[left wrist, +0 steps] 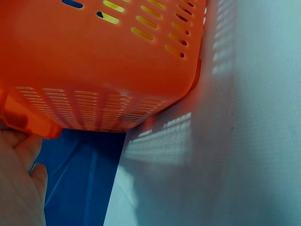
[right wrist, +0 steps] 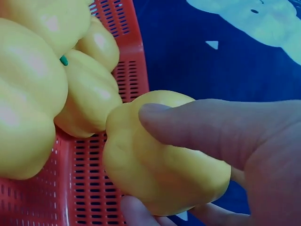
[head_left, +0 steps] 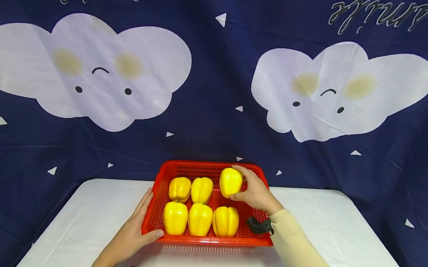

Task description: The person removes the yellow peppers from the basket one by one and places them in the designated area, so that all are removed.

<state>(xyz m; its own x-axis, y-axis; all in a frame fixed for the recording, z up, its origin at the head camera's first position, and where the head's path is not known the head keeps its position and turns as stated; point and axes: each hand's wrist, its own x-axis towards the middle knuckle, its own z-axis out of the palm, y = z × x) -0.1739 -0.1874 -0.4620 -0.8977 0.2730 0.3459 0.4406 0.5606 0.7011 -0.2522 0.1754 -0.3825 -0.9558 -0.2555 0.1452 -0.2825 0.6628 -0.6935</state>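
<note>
My right hand (head_left: 256, 191) holds a yellow bell pepper (head_left: 231, 182) at the back right of the red basket (head_left: 206, 240). In the right wrist view the thumb (right wrist: 188, 123) presses one side of that pepper (right wrist: 155, 162), with fingertips under its far side. Several more yellow bell peppers sit in the basket: two in the back row, such as this pepper (head_left: 201, 190), and three in the front row, including this one (head_left: 225, 221). My left hand (head_left: 128, 233) rests at the basket's left front corner, fingers straight along the outer side, thumb on the rim.
The basket stands on a white-covered table (head_left: 341, 237). Behind it hangs a dark blue cloth (head_left: 217, 88) printed with pale clouds and triangles. A black strap (head_left: 259, 226) is around my right wrist. In the left wrist view, slots pierce the basket's side (left wrist: 117, 56).
</note>
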